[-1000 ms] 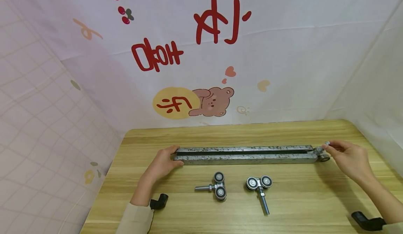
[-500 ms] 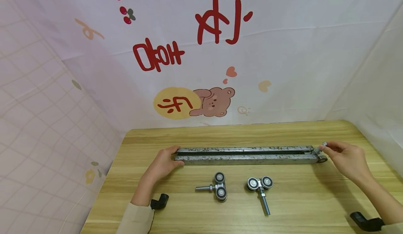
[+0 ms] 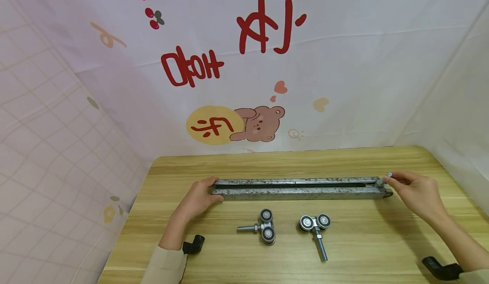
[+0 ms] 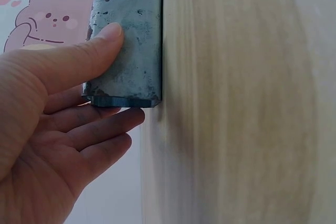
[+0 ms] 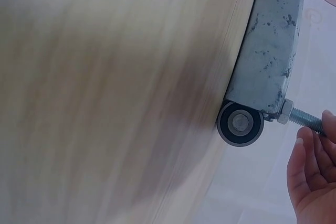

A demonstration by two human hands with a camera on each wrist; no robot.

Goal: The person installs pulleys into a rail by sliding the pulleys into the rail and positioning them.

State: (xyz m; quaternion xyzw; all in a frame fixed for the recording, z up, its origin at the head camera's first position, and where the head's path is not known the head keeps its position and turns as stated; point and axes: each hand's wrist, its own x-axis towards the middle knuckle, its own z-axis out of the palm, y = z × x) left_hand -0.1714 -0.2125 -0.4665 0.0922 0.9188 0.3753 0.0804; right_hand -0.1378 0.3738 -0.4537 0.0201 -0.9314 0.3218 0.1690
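A worn steel channel track (image 3: 298, 194) lies across the table, its slot facing up. At its left end my left hand (image 3: 199, 197) grips it, thumb on the near side in the left wrist view (image 4: 79, 66). My right hand (image 3: 420, 192) pinches the upright threaded bolt (image 5: 307, 119) of a roller trolley at the right end. One wheel (image 5: 240, 123) of that trolley still sticks out of the track's end; the rest of its wheels are hidden inside. Two more roller trolleys lie in front of the track, one at left (image 3: 267, 228) and one at right (image 3: 315, 224).
The wooden table (image 3: 282, 267) has a white printed cloth (image 3: 344, 63) behind it and at both sides. Black curved pieces (image 3: 193, 245) show beside each wrist.
My right hand has moved left, sliding the roller trolley farther into the track's right end. My left hand and the two loose trolleys stay in place.
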